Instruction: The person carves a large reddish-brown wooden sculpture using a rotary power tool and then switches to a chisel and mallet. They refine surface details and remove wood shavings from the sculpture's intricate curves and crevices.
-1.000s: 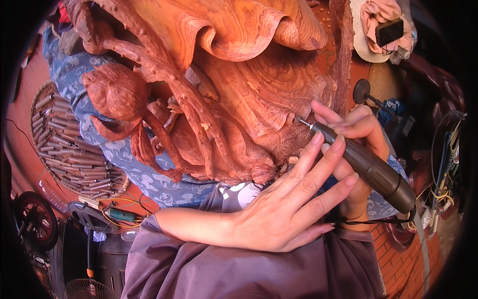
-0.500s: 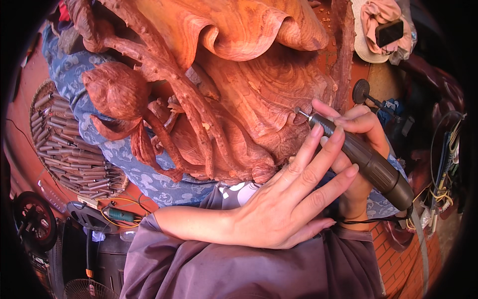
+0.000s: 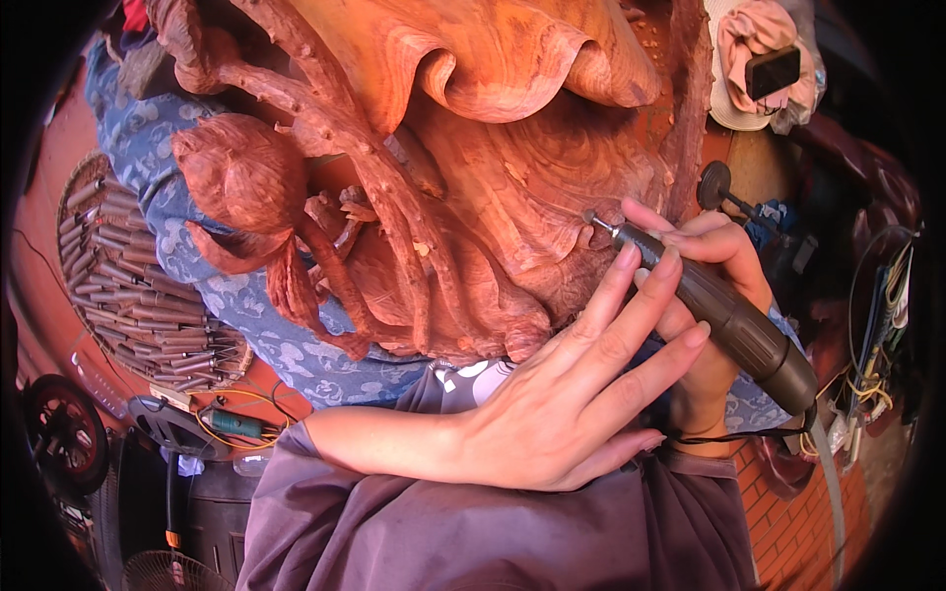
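Note:
My right hand (image 3: pixel 727 258) is closed round a dark rotary tool (image 3: pixel 744 335), a grinder handpiece held at a slant. Its thin metal shaft ends in a small round bit (image 3: pixel 589 216) at the lower right of a reddish-brown wood carving (image 3: pixel 512 182). Whether the bit touches the wood I cannot tell. My left hand (image 3: pixel 547 414) lies across in front with its fingers stretched and spread; the index and middle fingertips rest against the tool's front end. The carving has wavy leaf-like folds, knobbly stems and a round bud (image 3: pixel 241 167).
Blue patterned cloth (image 3: pixel 266 340) lies under the carving. On the left, a round basket (image 3: pixel 148 281) holds several wooden-handled tools. A green tool (image 3: pixel 236 424) with a yellow cord lies below it. A phone (image 3: pixel 774 72) rests on pink cloth at the upper right; cables (image 3: pixel 872 379) hang at the right.
The carving sits slightly further right in the picture, by a small shift. My hands and the rotary tool keep almost the same place and pose.

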`<state>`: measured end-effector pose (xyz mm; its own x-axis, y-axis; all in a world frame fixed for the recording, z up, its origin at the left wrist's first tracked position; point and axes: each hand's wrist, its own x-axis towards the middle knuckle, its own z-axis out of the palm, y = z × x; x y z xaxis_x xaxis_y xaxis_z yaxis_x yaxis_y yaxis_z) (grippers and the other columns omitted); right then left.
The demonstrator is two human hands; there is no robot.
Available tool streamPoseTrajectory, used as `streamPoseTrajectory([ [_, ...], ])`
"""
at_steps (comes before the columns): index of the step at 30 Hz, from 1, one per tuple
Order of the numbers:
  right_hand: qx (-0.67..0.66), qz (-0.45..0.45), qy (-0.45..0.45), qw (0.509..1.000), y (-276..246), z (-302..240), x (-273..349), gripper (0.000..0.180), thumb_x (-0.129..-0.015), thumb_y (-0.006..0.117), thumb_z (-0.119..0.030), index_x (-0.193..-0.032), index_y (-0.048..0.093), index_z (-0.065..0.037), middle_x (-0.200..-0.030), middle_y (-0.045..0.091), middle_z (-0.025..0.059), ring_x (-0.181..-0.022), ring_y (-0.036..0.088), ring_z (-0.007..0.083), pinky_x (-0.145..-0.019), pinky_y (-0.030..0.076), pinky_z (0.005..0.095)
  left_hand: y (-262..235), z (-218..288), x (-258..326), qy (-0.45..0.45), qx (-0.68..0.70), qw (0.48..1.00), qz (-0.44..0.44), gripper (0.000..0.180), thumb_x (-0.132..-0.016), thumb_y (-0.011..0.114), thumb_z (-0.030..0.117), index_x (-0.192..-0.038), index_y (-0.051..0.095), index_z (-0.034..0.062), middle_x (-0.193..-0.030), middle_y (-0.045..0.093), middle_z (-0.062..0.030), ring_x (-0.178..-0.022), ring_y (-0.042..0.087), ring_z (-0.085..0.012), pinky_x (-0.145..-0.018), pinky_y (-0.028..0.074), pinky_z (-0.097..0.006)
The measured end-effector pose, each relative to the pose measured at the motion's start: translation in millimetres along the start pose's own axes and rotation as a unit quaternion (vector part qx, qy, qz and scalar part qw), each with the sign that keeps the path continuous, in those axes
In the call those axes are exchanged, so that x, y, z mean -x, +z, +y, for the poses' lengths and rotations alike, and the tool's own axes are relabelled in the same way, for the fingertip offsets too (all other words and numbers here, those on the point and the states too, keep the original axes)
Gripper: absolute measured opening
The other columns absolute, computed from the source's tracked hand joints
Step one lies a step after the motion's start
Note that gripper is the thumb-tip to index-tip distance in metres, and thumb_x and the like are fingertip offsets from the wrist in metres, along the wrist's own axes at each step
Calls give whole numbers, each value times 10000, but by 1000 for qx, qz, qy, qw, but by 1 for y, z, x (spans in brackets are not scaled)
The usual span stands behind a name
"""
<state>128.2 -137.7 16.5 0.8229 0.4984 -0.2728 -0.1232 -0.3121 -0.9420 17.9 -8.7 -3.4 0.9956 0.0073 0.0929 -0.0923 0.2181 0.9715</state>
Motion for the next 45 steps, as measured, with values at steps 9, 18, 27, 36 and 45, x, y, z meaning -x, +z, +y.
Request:
streamPoseTrajectory([
  [9,-1,-1,-18,1000,2,1,-1,246,-800,735,-36,-983,578,9,-869,550,61,-815,603,149,-1052,445,562,0,1,0,3,-6,1000,-2,778,-763,793,218,-1410,441,-34,-1484,223,-431,-1391,203,-610,-1115,263,-597],
  [18,-10,-5,-13,1000,0,1,-1,275,-787,768,-46,-981,582,10,-877,545,59,-843,597,150,-1048,456,548,1,0,0,5,-11,1000,-3,767,-778,785,234,-1407,442,-39,-1483,228,-428,-1392,206,-606,-1116,258,-601],
  [27,6,-5,-16,1000,-2,2,-1,280,-793,783,-76,-960,569,-8,-872,514,55,-849,609,171,-1014,484,560,2,-1,0,3,-14,1000,-11,754,-798,772,261,-1402,441,-46,-1475,228,-440,-1391,203,-609,-1116,250,-610],
  [36,15,-8,-15,1000,-1,-1,-3,260,-827,765,-98,-952,554,-13,-880,489,53,-836,595,160,-1004,493,565,1,0,-1,9,-24,1000,-15,733,-830,747,286,-1394,438,-65,-1451,233,-468,-1378,205,-626,-1109,246,-625],
  [45,28,-16,-7,999,0,-4,-4,253,-834,760,-110,-947,553,-18,-877,480,49,-833,593,157,-1010,485,570,-2,2,1,8,-32,999,-16,740,-822,753,294,-1385,443,-72,-1451,235,-465,-1380,205,-623,-1110,243,-629],
])
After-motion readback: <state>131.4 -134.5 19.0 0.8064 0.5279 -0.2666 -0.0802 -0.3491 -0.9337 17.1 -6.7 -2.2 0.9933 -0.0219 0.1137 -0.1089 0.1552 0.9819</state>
